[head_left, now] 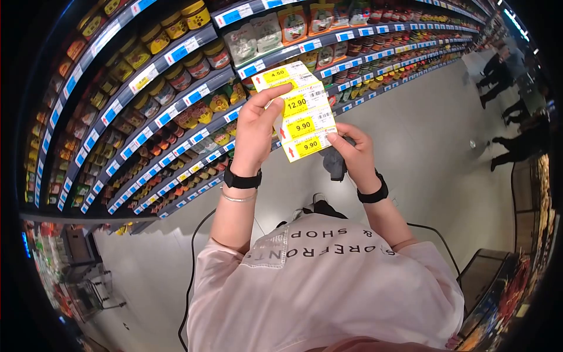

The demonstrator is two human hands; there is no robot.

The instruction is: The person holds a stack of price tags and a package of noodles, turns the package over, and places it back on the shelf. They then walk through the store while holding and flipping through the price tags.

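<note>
Free room and obstacles in the aisle. The shelves (176,100), packed with jars (196,66) and pouches (293,23), close off the whole left side and run on ahead; price rails (146,76) line each edge. The strip of price tags (302,111) stands just in front of the shelf faces, leaving little gap behind it. To the right the floor (422,135) lies open as far as the people (516,111) walking at the far end. A low display (528,234) bounds the right edge.
</note>
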